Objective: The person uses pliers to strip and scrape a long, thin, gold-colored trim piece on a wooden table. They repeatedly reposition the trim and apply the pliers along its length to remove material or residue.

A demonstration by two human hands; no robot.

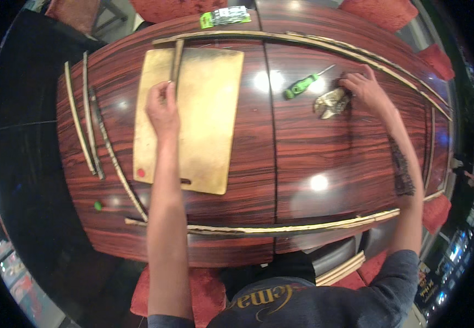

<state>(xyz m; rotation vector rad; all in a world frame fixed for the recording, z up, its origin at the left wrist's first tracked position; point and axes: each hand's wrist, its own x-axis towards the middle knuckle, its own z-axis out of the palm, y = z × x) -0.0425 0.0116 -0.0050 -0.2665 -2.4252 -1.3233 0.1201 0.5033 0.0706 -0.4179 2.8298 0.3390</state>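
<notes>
My left hand (162, 109) is closed at the near end of a short wooden strip (179, 63), above a yellowish cutting board (204, 120). The strip's far end meets a long wooden strip (220, 35) along the table's far side. My right hand (365, 92) is over the right half of the table, its fingers curled at the upper edge of a shiny, crumpled, gold-and-clear item (332, 104). What those fingers grip is hidden. Left of that item lies a screwdriver (301, 86) with a green handle, its shaft pointing to the far right.
Several thin strips (78, 117) lie on the left of the dark red table (324, 158). Another long strip (297, 227) runs along the near edge. A green-and-silver packet (226, 17) sits at the far edge, and a small green piece (98, 206) at the near left. Red chairs (382, 13) surround it.
</notes>
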